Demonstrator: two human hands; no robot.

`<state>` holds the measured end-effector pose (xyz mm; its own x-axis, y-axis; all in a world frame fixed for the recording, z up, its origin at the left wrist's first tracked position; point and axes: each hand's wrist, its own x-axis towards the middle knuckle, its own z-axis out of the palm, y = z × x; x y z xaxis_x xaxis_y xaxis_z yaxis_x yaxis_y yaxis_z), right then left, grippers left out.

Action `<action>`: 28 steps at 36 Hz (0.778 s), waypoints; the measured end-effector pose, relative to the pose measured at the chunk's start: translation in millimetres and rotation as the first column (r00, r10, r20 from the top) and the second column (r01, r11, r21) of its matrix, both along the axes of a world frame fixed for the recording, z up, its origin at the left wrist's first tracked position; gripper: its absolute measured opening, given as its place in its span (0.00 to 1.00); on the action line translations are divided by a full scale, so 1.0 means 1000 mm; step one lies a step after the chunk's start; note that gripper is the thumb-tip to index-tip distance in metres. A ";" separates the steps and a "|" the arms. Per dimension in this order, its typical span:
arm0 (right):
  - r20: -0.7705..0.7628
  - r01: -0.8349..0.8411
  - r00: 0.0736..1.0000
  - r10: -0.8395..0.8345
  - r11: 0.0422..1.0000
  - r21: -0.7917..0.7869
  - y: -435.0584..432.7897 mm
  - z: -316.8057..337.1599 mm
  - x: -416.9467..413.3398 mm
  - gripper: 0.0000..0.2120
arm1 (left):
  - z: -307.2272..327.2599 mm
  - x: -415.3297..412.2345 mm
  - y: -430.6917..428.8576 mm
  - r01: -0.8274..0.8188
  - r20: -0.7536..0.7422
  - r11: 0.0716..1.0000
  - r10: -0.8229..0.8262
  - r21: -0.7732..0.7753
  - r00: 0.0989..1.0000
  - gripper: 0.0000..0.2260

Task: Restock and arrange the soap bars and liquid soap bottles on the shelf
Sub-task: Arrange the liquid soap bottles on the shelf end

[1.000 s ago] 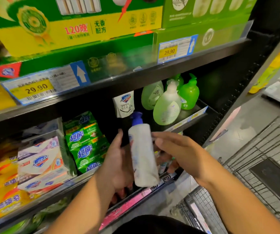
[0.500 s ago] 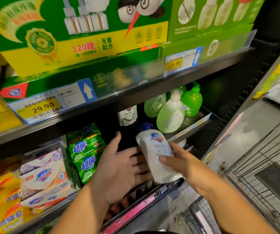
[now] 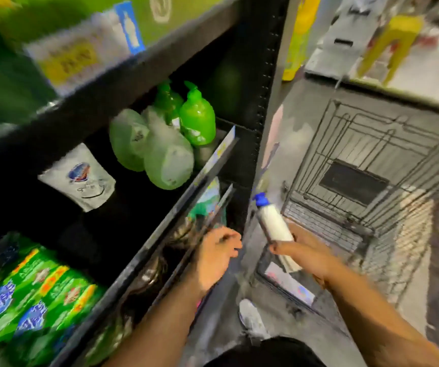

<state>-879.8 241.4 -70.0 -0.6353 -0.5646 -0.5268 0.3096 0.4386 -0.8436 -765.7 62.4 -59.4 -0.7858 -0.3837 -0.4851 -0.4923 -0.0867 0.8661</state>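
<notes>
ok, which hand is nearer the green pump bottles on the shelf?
Left. The left hand is below the green pump bottles, at the shelf front; the right hand is farther right, by the cart, holding the white bottle.

On the middle shelf [image 3: 160,235], a dark open stretch runs from the green soap packs [image 3: 36,300] at the left, past the white pouch [image 3: 81,178], to the green pump bottles [image 3: 160,149]. Those bottles crowd the right end, pressed together. The upper shelf [image 3: 123,83] hangs over everything. A black upright post [image 3: 263,102] closes the right side. Past it, your right hand [image 3: 305,252] grips the white bottle [image 3: 274,223] out in the aisle, with the wire cart [image 3: 358,144] just beside it.
</notes>
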 end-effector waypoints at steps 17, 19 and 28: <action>-0.083 -0.093 0.963 0.258 0.602 0.793 0.173 -0.284 -0.101 0.48 | -0.215 -0.137 0.109 0.477 0.492 0.729 -0.220 -0.491 0.842 0.26; -0.067 -0.133 0.947 0.315 0.573 0.808 0.176 -0.305 -0.105 0.48 | -0.231 -0.139 0.109 0.448 0.450 0.719 -0.209 -0.531 0.868 0.24; -0.043 -0.254 0.839 0.542 0.460 0.851 0.170 -0.372 -0.123 0.48 | -0.276 -0.134 0.108 0.328 0.277 0.702 -0.191 -0.632 0.942 0.18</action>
<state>-1002.5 411.5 -442.3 -0.6429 -0.2341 -0.7293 -0.2572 0.9628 -0.0824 -899.7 170.7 -335.7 -0.8304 -0.4520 -0.3256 -0.5555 0.6278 0.5453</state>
